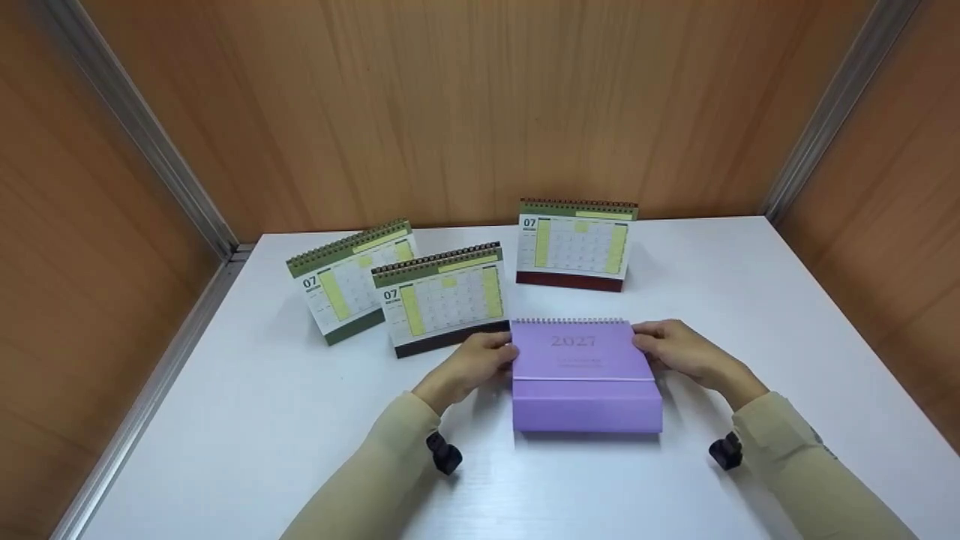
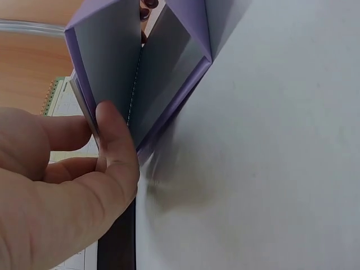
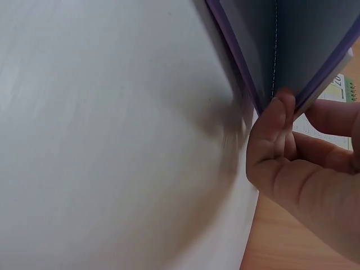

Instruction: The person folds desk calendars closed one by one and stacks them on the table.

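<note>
A purple desk calendar (image 1: pixel 585 405) with 2027 on its cover and a white spiral along its far edge is between my two hands. My left hand (image 1: pixel 480 358) pinches its left side near the spiral. On the opposite side my right hand (image 1: pixel 679 349) grips the edge in the same way. In the left wrist view, the left hand (image 2: pixel 73 180) has its fingers on the panel of the purple calendar (image 2: pixel 109 53), whose folded stand gapes apart. The right wrist view has the right hand (image 3: pixel 304 163) pinching a lower corner of the calendar (image 3: pixel 315 50).
Beyond the purple calendar stands a red-based calendar (image 1: pixel 574 244). At the left, a black-based calendar (image 1: pixel 454 300) overlaps a green-based calendar (image 1: pixel 337 292) behind it. All rest on a white table (image 1: pixel 247 427), with wooden panels (image 1: pixel 480 112) around it.
</note>
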`<state>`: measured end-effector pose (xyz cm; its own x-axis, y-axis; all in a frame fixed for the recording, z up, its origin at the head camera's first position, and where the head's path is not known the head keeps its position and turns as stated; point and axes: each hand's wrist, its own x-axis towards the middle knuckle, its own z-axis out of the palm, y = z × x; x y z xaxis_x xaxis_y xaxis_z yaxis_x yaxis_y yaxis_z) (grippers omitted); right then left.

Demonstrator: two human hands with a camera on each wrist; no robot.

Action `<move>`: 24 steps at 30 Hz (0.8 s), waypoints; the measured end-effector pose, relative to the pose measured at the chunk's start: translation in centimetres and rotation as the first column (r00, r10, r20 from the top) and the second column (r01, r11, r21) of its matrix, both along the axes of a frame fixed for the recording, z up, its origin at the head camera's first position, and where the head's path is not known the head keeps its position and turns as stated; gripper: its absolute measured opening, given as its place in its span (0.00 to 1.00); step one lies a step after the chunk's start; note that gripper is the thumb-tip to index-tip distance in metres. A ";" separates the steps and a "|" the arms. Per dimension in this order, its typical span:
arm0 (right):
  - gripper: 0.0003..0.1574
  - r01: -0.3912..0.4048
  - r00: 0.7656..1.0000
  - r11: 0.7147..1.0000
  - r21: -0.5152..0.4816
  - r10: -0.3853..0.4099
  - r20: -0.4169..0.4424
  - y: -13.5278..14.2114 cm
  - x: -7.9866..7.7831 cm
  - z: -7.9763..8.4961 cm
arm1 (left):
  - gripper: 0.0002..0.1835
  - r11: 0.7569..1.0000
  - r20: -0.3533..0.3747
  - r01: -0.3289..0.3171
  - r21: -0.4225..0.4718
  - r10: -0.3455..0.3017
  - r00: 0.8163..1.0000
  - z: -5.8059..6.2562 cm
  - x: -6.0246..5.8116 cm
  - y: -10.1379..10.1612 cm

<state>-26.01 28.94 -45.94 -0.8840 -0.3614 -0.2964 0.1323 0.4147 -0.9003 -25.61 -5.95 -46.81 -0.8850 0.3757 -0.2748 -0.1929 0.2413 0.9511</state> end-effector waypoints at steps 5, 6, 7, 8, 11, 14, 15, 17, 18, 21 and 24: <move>0.33 0.007 1.000 1.000 0.016 -0.007 0.008 0.1 -0.2 -0.6 | 0.19 1.000 0.003 0.004 -0.024 -0.004 1.000 -0.3 0.0 0.1; 0.33 0.010 1.000 1.000 0.014 -0.010 0.011 0.1 -0.2 -0.7 | 0.18 1.000 0.001 0.007 -0.027 -0.007 1.000 -0.4 0.0 0.2; 0.33 0.011 1.000 1.000 0.010 -0.011 0.013 0.1 -0.2 -0.8 | 0.16 1.000 0.003 0.009 -0.030 -0.008 1.000 -0.5 0.0 0.2; 0.33 0.011 1.000 1.000 0.006 -0.011 0.015 0.2 -0.2 -0.8 | 0.15 0.999 0.004 0.012 -0.031 -0.012 1.000 -0.6 0.0 0.2; 0.34 0.010 1.000 1.000 0.006 -0.010 0.015 0.3 0.0 -0.8 | 0.15 0.999 -0.007 0.022 -0.039 -0.022 1.000 -0.7 0.0 0.2; 0.38 0.015 1.000 0.998 0.066 -0.014 -0.019 0.3 0.3 -0.5 | 0.22 0.995 -0.043 0.028 -0.100 -0.033 0.999 -0.4 0.2 0.2; 0.39 0.016 0.998 0.993 0.117 -0.010 -0.057 0.3 0.5 -0.3 | 0.25 0.990 -0.062 0.028 -0.139 -0.037 0.997 -0.2 0.2 0.2; 0.41 0.030 0.987 0.969 0.244 0.010 -0.163 -0.1 0.9 0.3 | 0.31 0.972 -0.122 0.023 -0.233 -0.053 0.991 0.2 0.4 0.4; 0.41 0.042 0.976 0.952 0.304 0.026 -0.216 -0.3 1.1 0.6 | 0.33 0.958 -0.158 0.014 -0.286 -0.061 0.985 0.5 0.5 0.5; 0.43 0.083 0.933 0.895 0.438 0.084 -0.350 -1.2 1.9 1.6 | 0.34 0.903 -0.294 -0.040 -0.428 -0.098 0.951 1.2 0.9 1.1; 0.44 0.087 0.911 0.884 0.459 0.116 -0.396 -2.2 2.8 2.6 | 0.32 0.863 -0.420 -0.107 -0.494 -0.130 0.898 1.8 1.4 2.0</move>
<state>-23.26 26.70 -43.34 -0.9563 -0.2877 -0.0518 -0.2061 0.7891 -0.5786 -24.22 -3.97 -44.99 -0.9522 0.3045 -0.0234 0.2064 0.6980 0.6858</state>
